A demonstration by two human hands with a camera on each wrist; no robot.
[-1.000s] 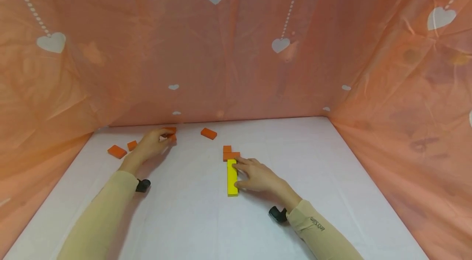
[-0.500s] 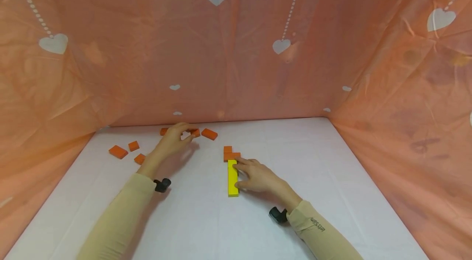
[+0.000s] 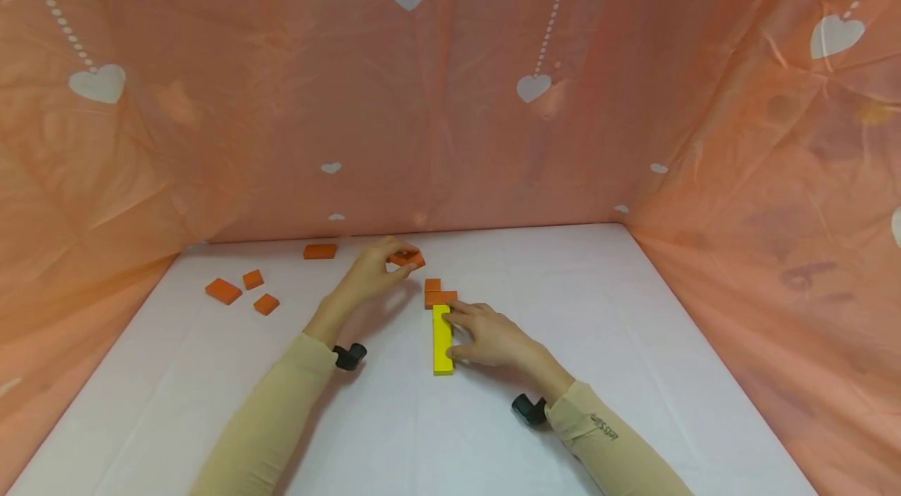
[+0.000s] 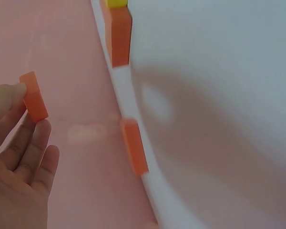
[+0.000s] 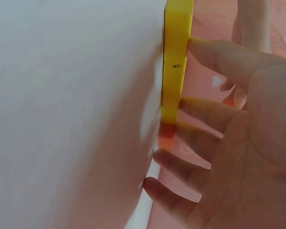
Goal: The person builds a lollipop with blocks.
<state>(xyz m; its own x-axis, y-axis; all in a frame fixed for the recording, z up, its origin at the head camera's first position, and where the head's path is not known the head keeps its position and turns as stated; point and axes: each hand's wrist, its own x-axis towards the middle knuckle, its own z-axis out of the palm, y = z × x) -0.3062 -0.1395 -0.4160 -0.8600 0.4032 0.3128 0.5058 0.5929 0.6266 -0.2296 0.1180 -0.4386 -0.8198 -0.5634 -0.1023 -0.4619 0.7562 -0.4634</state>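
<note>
My left hand [image 3: 373,273] pinches a small orange block [image 4: 34,101] between thumb and fingertip, raised above the table at the back. In the head view it overlaps another orange block, which shows separately in the left wrist view as the lying orange block [image 4: 134,147]. At the middle, a long yellow block [image 3: 441,341] lies lengthwise, its far end against a flat orange block [image 3: 438,298], with a smaller orange block [image 3: 432,285] behind. My right hand [image 3: 496,338] rests its extended fingertips along the right side of the yellow block.
On the left lie several loose orange blocks: a larger one [image 3: 224,291], two small ones [image 3: 253,279] and one near the back edge [image 3: 320,251]. An orange curtain [image 3: 450,128] with hearts encloses the white table [image 3: 563,269] at back and sides.
My left hand has carried the small orange block rightward along the back, from the left group to the block lying alone there. My right hand has stayed on the yellow block.
</note>
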